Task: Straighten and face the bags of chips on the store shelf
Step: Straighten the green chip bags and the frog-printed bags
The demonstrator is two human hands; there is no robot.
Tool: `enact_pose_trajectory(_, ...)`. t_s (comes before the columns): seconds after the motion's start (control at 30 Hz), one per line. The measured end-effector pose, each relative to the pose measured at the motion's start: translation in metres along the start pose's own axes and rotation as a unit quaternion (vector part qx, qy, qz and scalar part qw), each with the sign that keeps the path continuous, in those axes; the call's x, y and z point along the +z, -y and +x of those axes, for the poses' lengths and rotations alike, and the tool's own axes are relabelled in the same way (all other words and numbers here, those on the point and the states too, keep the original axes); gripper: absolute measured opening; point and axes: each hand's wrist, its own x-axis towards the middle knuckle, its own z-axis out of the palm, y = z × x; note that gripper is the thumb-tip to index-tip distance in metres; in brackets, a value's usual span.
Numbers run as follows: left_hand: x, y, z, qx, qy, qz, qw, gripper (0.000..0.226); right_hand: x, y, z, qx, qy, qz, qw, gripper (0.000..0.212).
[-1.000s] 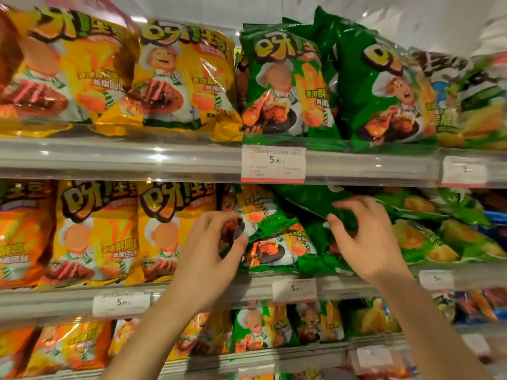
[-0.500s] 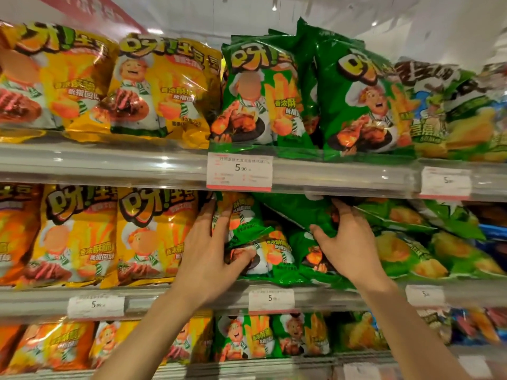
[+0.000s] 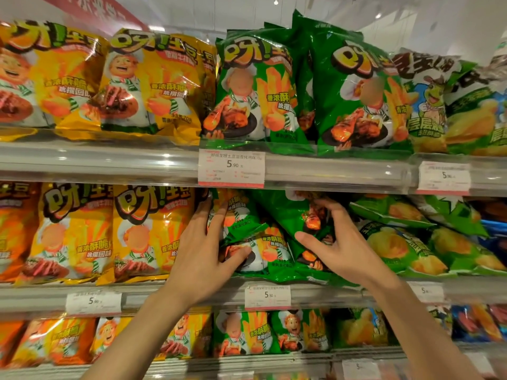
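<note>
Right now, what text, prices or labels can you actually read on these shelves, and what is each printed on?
"5.90": price tag on the upper shelf rail.
"5.90": price tag on the middle shelf rail, below the green bags.
"5.90": price tag under the yellow bags.
"香浓酥脆": yellow bag, middle shelf.
"70": net weight line on the upper yellow bag.
Small print on all tags, the far-right tags and the red overhead sign: too blurred to read.

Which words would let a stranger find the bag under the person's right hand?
Start at the middle shelf, below the large 5.90 price tag. Among the green bags there, the right hand grips a dark green bag. Unlike the upright yellow bags to its left, it leans sharply sideways.
</note>
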Motion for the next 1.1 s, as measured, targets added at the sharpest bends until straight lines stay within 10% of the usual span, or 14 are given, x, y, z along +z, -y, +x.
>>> enact_pose_trajectory(0.53, 0.002, 0.003, -0.001, 0.009, -0.003, 0.009, 1.000, 0.091, 0.014, 0.017, 0.003, 0.010, 0.018, -0.082, 0.996, 0.109)
enact_pose_trajectory(1.1, 0.004, 0.004, -0.002, 0.010, -0.006, 0.010, 1.000, 0.092, 0.028, 0.020, -0.008, 0.041, -0.168, -0.323, 0.931, 0.100)
